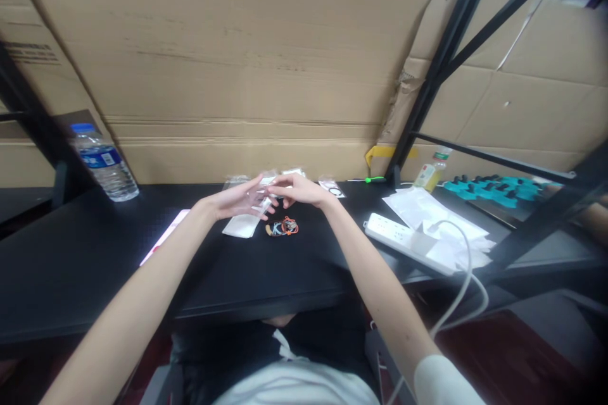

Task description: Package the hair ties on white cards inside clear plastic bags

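Note:
Over the middle of the black table, my left hand (237, 199) and my right hand (303, 190) meet at the fingertips. Between them is a small clear plastic bag (264, 204), blurred and partly covered by fingers. My left fingers are closed loosely on it from the left. From the right, my right thumb and fingers pinch at its upper edge. Just below my hands lies a small bundle of orange, light blue and brown cords (284, 227). A white packet (241, 226) rests flat under my left hand.
More clear packets (331, 187) lie behind my hands, against cardboard. At left are a water bottle (105, 164) and a pink-edged flat item (166, 235). A power strip (403, 242), white papers (432, 215), a cable and a drink bottle (431, 171) stand at right by a black frame.

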`<state>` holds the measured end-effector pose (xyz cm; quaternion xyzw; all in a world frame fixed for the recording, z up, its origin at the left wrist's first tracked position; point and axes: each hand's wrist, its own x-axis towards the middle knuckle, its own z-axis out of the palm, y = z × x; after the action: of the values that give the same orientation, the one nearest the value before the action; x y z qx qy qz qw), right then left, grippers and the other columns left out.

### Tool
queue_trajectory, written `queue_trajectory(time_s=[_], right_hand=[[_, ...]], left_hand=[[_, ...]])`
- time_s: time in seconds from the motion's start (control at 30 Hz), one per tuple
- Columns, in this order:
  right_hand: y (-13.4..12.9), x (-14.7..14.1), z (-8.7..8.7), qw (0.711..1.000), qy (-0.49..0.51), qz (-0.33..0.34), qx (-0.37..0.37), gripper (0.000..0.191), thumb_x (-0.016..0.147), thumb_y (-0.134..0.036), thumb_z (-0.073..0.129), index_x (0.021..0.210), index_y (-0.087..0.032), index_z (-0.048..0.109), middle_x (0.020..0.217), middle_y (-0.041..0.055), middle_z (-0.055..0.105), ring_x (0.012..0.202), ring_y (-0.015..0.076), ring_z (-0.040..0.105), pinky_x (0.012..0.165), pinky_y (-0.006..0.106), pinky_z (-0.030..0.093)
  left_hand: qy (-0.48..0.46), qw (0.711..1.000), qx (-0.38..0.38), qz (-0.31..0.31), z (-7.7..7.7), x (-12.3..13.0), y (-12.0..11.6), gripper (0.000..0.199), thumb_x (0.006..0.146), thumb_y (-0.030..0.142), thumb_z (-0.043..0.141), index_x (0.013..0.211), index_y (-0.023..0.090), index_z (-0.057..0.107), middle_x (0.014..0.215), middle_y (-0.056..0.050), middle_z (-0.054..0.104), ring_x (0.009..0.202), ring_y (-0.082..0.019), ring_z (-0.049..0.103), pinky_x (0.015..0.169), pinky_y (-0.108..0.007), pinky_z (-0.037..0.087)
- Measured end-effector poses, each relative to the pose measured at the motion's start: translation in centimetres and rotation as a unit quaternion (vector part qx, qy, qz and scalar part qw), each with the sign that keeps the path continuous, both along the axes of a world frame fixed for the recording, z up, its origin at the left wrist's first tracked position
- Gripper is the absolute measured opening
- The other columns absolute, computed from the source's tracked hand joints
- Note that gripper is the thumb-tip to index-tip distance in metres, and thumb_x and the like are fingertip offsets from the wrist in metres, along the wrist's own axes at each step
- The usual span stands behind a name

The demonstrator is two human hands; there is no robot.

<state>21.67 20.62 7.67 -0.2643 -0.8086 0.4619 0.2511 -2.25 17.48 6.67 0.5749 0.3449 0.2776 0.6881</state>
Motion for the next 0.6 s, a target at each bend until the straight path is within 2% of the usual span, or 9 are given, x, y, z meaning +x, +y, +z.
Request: queue_trajectory(time_s=[0.17, 0.33, 0.47, 0.6], right_hand=[[-0.22, -0.19, 0.09, 0.999, 0.014, -0.005, -0.034, 0.028, 0.101, -0.044, 0.071, 0.115, -0.020, 0.074, 0.096, 0.0032, 0.073, 0.068, 0.0090, 0.068, 0.069, 0.023, 0.063], [-0.19, -0.31, 0.04, 0.999, 0.022, -0.019, -0.033, 0.024, 0.105, -0.041, 0.065, 0.116, -0.020, 0.072, 0.110, 0.0054, 0.074, 0.065, 0.0076, 0.068, 0.065, 0.022, 0.063], [-0.08, -0.23, -0.08, 0.999, 0.013, -0.003, -0.035, 0.028, 0.106, -0.042, 0.064, 0.120, -0.020, 0.073, 0.103, 0.0051, 0.075, 0.065, 0.0080, 0.068, 0.065, 0.022, 0.063], [-0.04, -0.09, -0.06, 0.999, 0.005, 0.001, -0.040, 0.031, 0.106, -0.043, 0.064, 0.117, -0.017, 0.076, 0.099, 0.0061, 0.076, 0.067, 0.0089, 0.069, 0.067, 0.022, 0.063]], left_hand=[[0.010, 1.000, 0.010, 0.025, 0.05, -0.30, 0.20, 0.060, 0.100, 0.073, 0.053, 0.120, 0.021, 0.076, 0.125, -0.017, 0.074, 0.115, -0.033, 0.066, 0.098, -0.049, 0.054], [0.021, 0.999, 0.043, 0.013, -0.10, -0.72, 0.39, 0.053, 0.099, 0.070, 0.060, 0.122, 0.024, 0.076, 0.123, -0.015, 0.074, 0.115, -0.032, 0.066, 0.099, -0.047, 0.053], [0.052, 0.997, 0.063, 0.013, -0.12, -0.68, 0.32, 0.056, 0.098, 0.071, 0.060, 0.124, 0.024, 0.076, 0.125, -0.015, 0.072, 0.113, -0.031, 0.066, 0.096, -0.045, 0.053], [0.058, 0.997, 0.052, 0.003, 0.18, -0.62, 0.01, 0.062, 0.096, 0.077, 0.056, 0.125, 0.025, 0.076, 0.125, -0.015, 0.071, 0.113, -0.032, 0.065, 0.094, -0.044, 0.054]])
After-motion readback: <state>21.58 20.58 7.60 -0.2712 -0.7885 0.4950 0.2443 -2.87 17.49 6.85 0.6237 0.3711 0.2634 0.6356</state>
